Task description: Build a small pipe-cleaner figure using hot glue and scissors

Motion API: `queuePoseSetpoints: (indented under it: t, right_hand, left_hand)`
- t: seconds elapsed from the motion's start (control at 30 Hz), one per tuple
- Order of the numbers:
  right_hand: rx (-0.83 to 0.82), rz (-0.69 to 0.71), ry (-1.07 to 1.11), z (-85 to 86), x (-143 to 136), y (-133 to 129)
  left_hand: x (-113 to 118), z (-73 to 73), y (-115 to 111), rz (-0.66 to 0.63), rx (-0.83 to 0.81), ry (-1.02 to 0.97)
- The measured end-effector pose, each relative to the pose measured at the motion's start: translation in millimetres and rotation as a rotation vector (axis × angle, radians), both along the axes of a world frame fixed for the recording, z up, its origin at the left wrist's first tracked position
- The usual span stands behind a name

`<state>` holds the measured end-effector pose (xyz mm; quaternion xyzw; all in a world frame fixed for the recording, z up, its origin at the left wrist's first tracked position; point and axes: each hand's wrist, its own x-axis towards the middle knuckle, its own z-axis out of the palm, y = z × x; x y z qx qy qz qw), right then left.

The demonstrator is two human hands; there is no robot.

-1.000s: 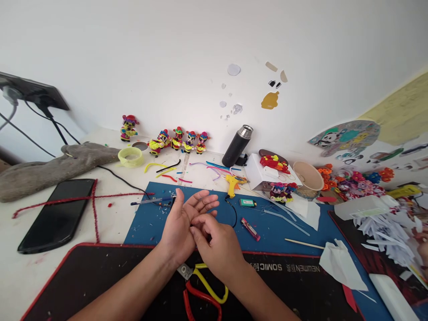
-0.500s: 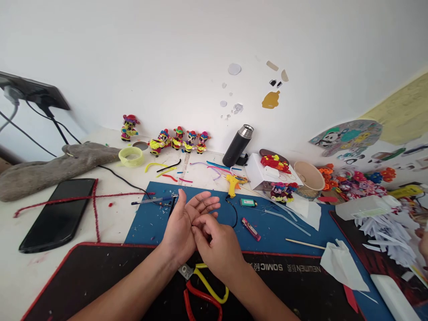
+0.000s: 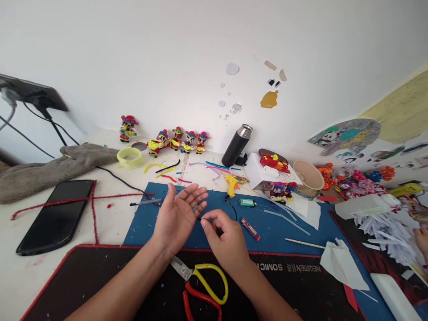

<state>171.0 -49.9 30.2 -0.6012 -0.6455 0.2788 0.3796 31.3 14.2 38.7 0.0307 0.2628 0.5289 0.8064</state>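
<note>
My left hand (image 3: pixel 177 216) is held palm up over the blue mat (image 3: pixel 267 236), its fingers spread and nothing visible on the palm. Just to its right, my right hand (image 3: pixel 224 238) is closed, thumb and index finger pinched together. A thin dark bit shows by those fingertips, too small to name. Below both wrists, scissors (image 3: pixel 184 271) with one yellow and one red handle lie on the black mat (image 3: pixel 127 285). A blue pen (image 3: pixel 145 202) lies left of my left hand. Beyond my right hand are a pink lighter (image 3: pixel 250 229) and a yellow glue gun (image 3: pixel 233 183).
Several small fuzzy figures (image 3: pixel 177 138) stand along the wall, near a black flask (image 3: pixel 236 146). A phone (image 3: pixel 55 218) with red pipe cleaners (image 3: pixel 94 209) across it lies left. White paper strips (image 3: pixel 384 236) pile up right, where another person's hand (image 3: pixel 421 240) shows at the edge.
My hands have come apart: the right fingertips have left the left palm. My left hand has shifted slightly left, so more of the scissors shows.
</note>
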Motion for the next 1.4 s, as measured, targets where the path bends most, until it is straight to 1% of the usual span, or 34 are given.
queuePoseSetpoints:
  t: [0.07, 0.17, 0.37, 0.53, 0.67, 0.83, 1.17, 1.4]
  right_hand:
    - [-0.023, -0.015, -0.006, -3.8, 5.6, 1.2]
    - [-0.042, -0.032, -0.052, -14.1, 14.3, 3.1]
    - [-0.019, -0.031, -0.324, -33.1, 30.2, 11.3]
    - [-0.043, 0.009, -0.564, -36.8, 32.8, 20.1]
    - [-0.075, 0.036, -0.663, -36.3, 30.3, 25.6]
    - [-0.11, 0.047, -0.694, -37.4, 29.2, 28.0]
    - [-0.123, 0.04, -0.642, -38.5, 31.4, 24.4]
    - [-0.147, 0.037, -0.655, -37.0, 31.2, 26.3]
  left_hand:
    - [-2.3, 0.5, 4.0, 0.018, -0.032, 0.006]
    - [-3.9, -0.5, 7.5, 0.027, -0.047, 0.012]
    - [-6.6, -4.3, 10.4, 0.048, -0.042, 0.014]
    - [-9.0, -4.9, 11.7, 0.055, -0.041, 0.001]
    - [-9.9, -3.3, 12.5, 0.059, -0.038, -0.019]
    - [-11.6, -2.1, 12.3, 0.054, -0.043, -0.036]
    - [-13.6, -2.1, 12.9, 0.054, -0.015, -0.056]
    - [-14.6, -2.9, 11.6, 0.047, 0.0, -0.066]
